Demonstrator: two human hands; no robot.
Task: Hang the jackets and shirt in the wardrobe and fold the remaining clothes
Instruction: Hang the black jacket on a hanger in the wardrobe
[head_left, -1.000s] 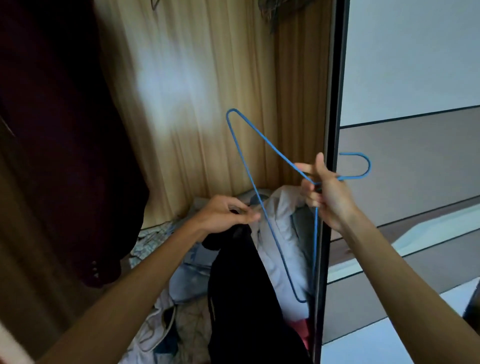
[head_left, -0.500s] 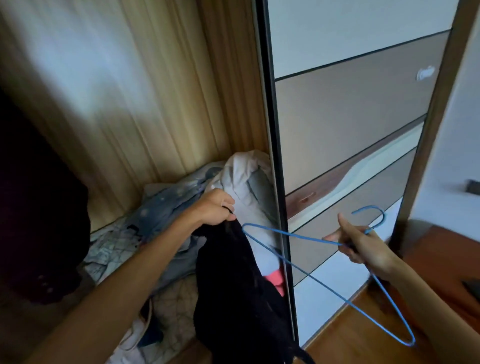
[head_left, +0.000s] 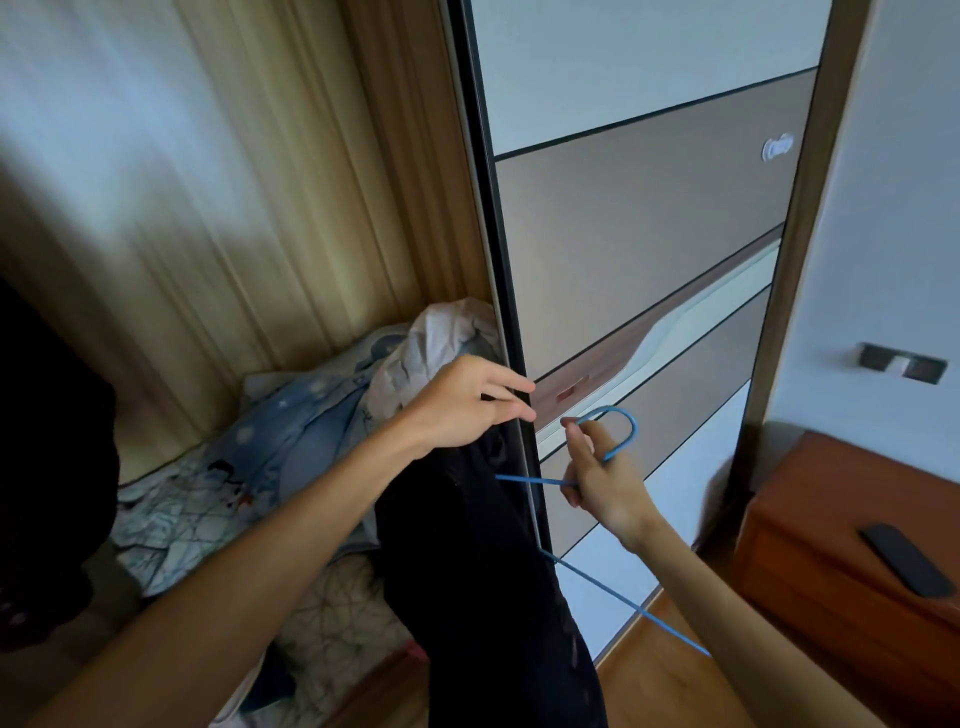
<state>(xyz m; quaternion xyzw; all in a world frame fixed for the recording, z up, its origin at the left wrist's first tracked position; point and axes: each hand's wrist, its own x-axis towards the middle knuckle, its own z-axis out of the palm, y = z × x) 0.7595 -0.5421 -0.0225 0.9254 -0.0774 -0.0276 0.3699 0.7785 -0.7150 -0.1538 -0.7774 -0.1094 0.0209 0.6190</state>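
My left hand (head_left: 462, 408) pinches the top of a black garment (head_left: 488, 587) that hangs down in front of the wardrobe door edge (head_left: 506, 332). My right hand (head_left: 605, 483) grips a blue wire hanger (head_left: 626, 431) just below its hook. One hanger arm points left into the black garment, the other runs down to the right behind my forearm. The two hands are close together, a short gap between them.
Inside the wardrobe lie a heap of clothes: a light blue denim piece (head_left: 296, 431), a white-grey garment (head_left: 441, 338), patterned fabric (head_left: 176, 509). A dark maroon garment (head_left: 47, 467) hangs at the left. A wooden bedside cabinet (head_left: 841, 561) with a black remote (head_left: 906, 558) stands at right.
My right hand has brought the hanger up and left, close to the black garment. My left hand has lifted the garment's top toward the door edge. The view has shifted right.
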